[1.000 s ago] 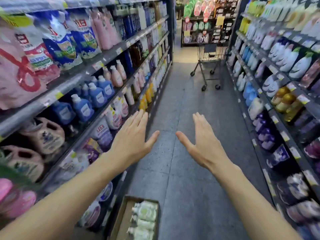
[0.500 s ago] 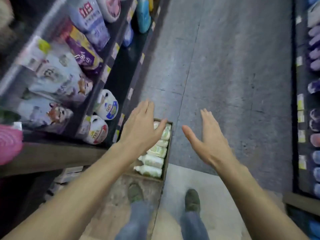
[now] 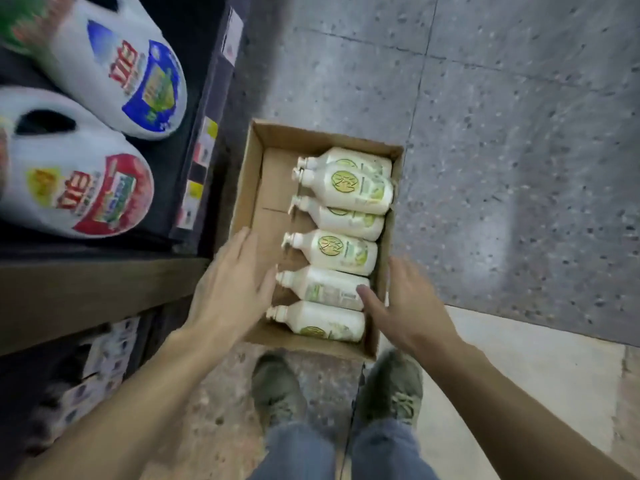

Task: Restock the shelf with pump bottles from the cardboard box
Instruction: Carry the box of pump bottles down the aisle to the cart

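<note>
An open cardboard box lies on the floor in front of my feet. Several cream pump bottles with green labels lie on their sides along its right half, pumps pointing left; the nearest bottle is at the box's front. My left hand hovers open over the box's left front edge, fingers together, holding nothing. My right hand is open over the right front corner, its thumb tip against the base of the second nearest bottle. Neither hand grips a bottle.
The shelf unit with price tags runs along the left, touching the box's side. Two big white detergent jugs lie on its low shelf. Grey speckled floor spreads to the right. My shoes stand just behind the box.
The view has tilted from the aisle straight down onto the box. Both open hands have dropped toward the box's near end and now flank the nearest bottles.
</note>
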Demonstrator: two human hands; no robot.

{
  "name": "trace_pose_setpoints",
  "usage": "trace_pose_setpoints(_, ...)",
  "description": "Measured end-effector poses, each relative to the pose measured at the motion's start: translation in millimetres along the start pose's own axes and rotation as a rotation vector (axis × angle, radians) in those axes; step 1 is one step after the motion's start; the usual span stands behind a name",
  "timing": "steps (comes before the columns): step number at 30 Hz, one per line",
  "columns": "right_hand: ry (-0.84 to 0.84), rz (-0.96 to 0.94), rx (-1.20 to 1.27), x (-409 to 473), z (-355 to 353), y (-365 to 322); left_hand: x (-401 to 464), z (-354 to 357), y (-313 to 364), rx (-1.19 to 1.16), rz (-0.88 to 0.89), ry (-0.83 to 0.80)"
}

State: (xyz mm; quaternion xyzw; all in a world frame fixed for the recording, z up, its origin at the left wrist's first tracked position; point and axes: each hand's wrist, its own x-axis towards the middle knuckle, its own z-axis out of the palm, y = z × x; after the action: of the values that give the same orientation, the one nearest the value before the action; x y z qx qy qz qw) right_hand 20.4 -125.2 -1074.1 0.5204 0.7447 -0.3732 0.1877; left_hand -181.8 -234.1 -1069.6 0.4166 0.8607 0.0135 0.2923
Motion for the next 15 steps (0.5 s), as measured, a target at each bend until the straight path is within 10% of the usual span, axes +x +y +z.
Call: trace_pose_setpoints(15, 0.375, 0.004, -0.093, 120.3, 119.3, 72.1, 103.9, 119.3, -100.4, -0.020, -0.108, 0.121)
